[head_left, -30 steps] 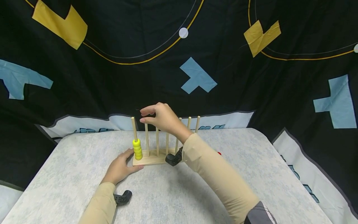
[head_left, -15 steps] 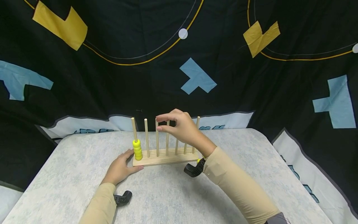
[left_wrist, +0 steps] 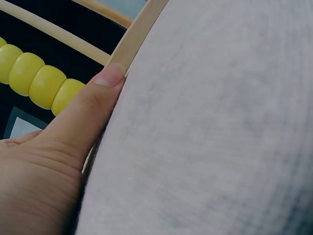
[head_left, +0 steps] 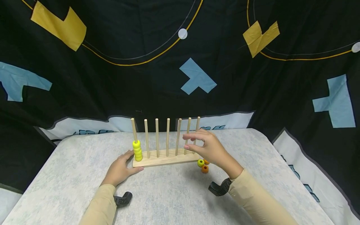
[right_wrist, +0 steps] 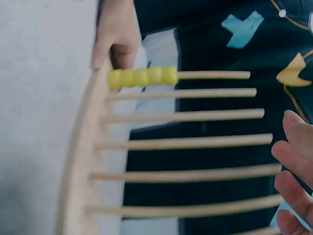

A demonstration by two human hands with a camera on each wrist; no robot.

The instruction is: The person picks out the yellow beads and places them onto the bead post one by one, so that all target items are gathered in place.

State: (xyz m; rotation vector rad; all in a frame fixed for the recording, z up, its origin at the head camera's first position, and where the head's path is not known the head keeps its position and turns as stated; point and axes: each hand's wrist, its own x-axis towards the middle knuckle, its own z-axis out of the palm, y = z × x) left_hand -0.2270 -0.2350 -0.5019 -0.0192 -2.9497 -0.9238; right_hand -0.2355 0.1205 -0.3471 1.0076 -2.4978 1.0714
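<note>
A wooden bead stand [head_left: 168, 160] with several upright pegs lies across the middle of the table. Yellow beads [head_left: 137, 151] are stacked on its leftmost peg; the other pegs are bare. My left hand [head_left: 119, 168] grips the left end of the base, the thumb [left_wrist: 100, 90] along the front edge and the fingers behind. Over the stand's right end hovers my right hand [head_left: 211, 149], thumb and fingers apart, nothing between them. Its fingertips [right_wrist: 288, 156] show near the peg tops in the right wrist view. Below it lie a yellow-green bead [head_left: 201, 162] and two orange beads [head_left: 205, 169], one partly hidden.
The pale, mottled table [head_left: 166, 193] reaches back to a black cloth [head_left: 157, 87] with yellow and blue shapes. Black wrist cameras [head_left: 122, 199] stick out from both wrists.
My right hand has moved right and down, from above the left pegs to the right end of the stand. Loose beads there have come into sight. The left hand stays put.
</note>
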